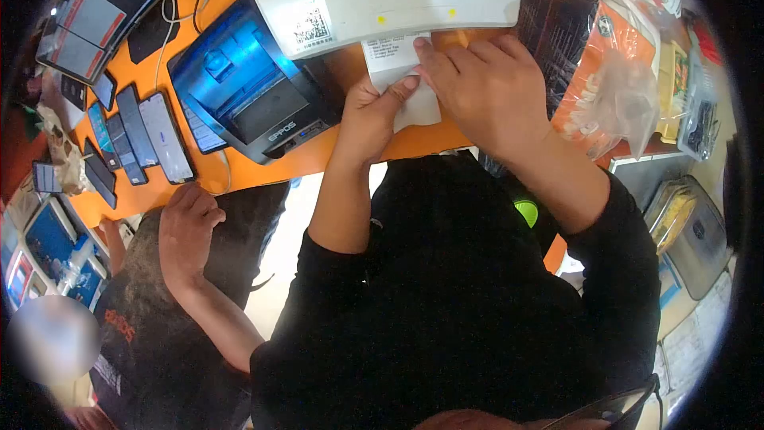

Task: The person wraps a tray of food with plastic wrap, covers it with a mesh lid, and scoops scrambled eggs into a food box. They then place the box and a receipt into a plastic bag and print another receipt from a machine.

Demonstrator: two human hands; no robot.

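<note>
A printed paper slip (390, 51) hangs from under the front edge of a white machine (350, 0), which has a round yellow button and a QR code sticker. My left hand (372, 115) grips the slip's lower part, thumb on top, fingers hidden beneath. At the slip's right edge, my right hand (493, 91) pinches the paper with thumb and index finger, close to the machine. The other fingers of that hand are curled.
Left of my hands stands a dark EPPOS device (267, 99). Several phones (163, 135) lie on the orange table (278, 167). A co-worker's hand (187, 227) is at the table edge. On the right are a plastic bag (625, 95) and a lidded container (688, 235).
</note>
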